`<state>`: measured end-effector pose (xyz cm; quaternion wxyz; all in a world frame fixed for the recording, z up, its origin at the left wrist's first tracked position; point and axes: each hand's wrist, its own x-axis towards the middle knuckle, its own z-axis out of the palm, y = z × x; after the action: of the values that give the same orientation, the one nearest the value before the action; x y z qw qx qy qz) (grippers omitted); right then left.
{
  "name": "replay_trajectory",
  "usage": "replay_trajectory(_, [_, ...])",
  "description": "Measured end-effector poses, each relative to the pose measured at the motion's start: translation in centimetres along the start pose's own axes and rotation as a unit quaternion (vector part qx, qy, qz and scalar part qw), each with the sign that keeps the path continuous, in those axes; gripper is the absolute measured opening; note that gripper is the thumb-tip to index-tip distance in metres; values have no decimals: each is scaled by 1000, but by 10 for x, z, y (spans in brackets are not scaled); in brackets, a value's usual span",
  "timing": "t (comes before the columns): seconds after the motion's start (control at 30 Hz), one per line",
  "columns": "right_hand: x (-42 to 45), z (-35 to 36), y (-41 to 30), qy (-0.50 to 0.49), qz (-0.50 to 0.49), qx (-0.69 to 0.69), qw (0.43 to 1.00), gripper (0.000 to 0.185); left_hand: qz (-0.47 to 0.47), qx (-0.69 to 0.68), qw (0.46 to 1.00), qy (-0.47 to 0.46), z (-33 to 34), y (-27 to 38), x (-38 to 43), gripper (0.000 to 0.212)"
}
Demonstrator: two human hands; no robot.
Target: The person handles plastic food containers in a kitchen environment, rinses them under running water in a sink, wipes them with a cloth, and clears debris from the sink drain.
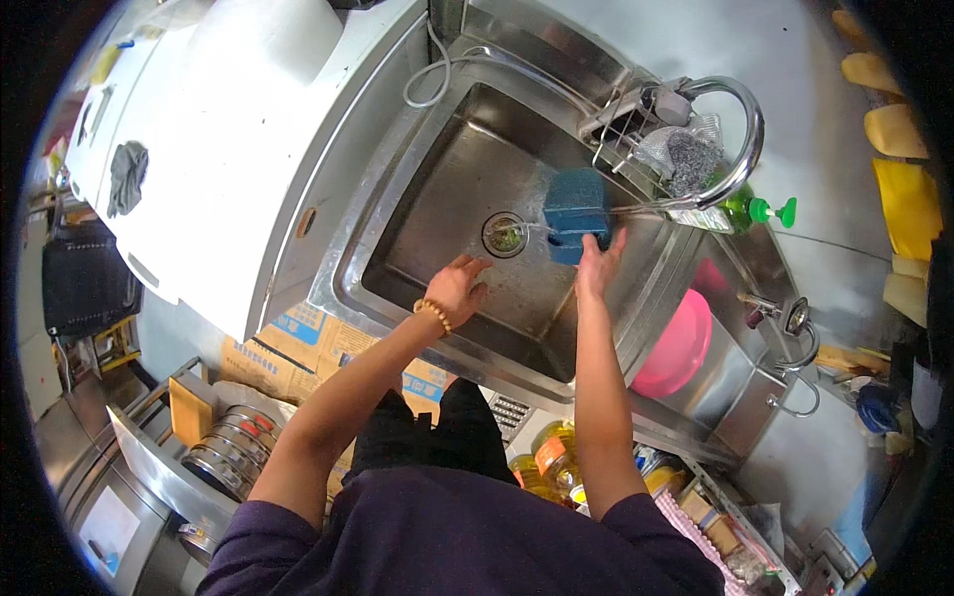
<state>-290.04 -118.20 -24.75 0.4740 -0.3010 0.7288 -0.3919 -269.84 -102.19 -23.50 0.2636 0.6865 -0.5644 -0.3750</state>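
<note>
A dark blue box-shaped container [575, 210] is tilted over the stainless steel sink [440, 201], under the curved faucet [749, 149]. My right hand [598, 264] grips its near right end; some of the fingers are hidden behind it. Water runs from the spout over the container and falls toward the drain strainer [505, 235], which holds green scraps. My left hand [456, 289], with a bead bracelet [434, 316] at the wrist, hovers over the near part of the basin. Its fingers are apart and hold nothing.
A wire rack [622, 134] with steel wool [693, 160] and a green pump bottle [738, 208] stand at the basin's right. A pink basin [678, 346] sits in the adjoining sink. To the left is a white appliance top [216, 164]. Oil bottles [553, 458] and flattened cardboard [283, 350] lie below.
</note>
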Motion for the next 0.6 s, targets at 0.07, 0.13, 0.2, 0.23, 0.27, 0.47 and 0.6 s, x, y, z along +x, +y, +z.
replay_trajectory(0.07, [2,-12,11,-7,-69,-254,965,67,-44,-16,999,7,-13,7,-13,39])
replay_trajectory(0.13, [15,-29,40,17,-84,-380,921,70,-36,-29,999,2,-12,11,-21,38])
replay_trajectory(0.2, [38,-37,45,62,-145,-319,935,68,-51,-88,995,10,-14,19,-12,38])
replay_trajectory(0.23, [22,-22,43,40,-137,-138,980,65,-66,-84,994,17,-17,12,-20,38])
replay_trajectory(0.27, [7,-9,40,18,-119,48,992,62,-84,-73,994,22,-20,4,-25,38])
replay_trajectory(0.47, [27,-19,83,62,66,-94,991,63,-38,-34,999,4,-12,13,-7,37])
replay_trajectory(0.6, [13,-4,88,61,139,100,983,59,-72,-32,997,-11,-15,8,-10,39])
